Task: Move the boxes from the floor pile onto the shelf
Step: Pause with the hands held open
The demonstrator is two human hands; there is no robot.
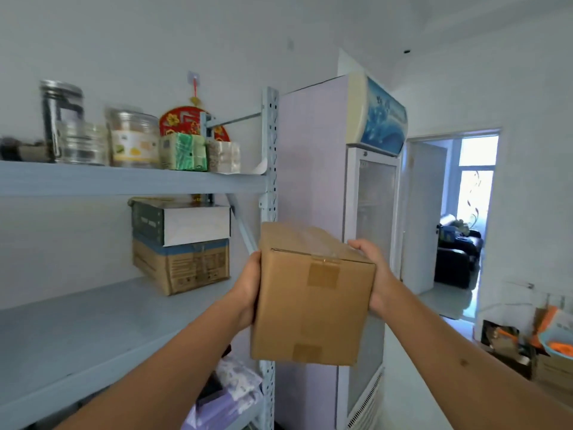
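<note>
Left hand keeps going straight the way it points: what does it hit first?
Probably the shelf upright. The left hand, gripping the cardboard box, points forward and up toward that post, with the fridge just beyond. Depth is unclear from this one view.

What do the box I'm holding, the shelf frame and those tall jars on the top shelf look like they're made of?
The box looks like plain matte brown cardboard, judging by its folded edges and taped seams. The shelf frame seems to be painted metal: a pale grey-blue upright punched with slots. The jars look like clear plastic or glass with shiny metallic lids; blur leaves that open.
</note>
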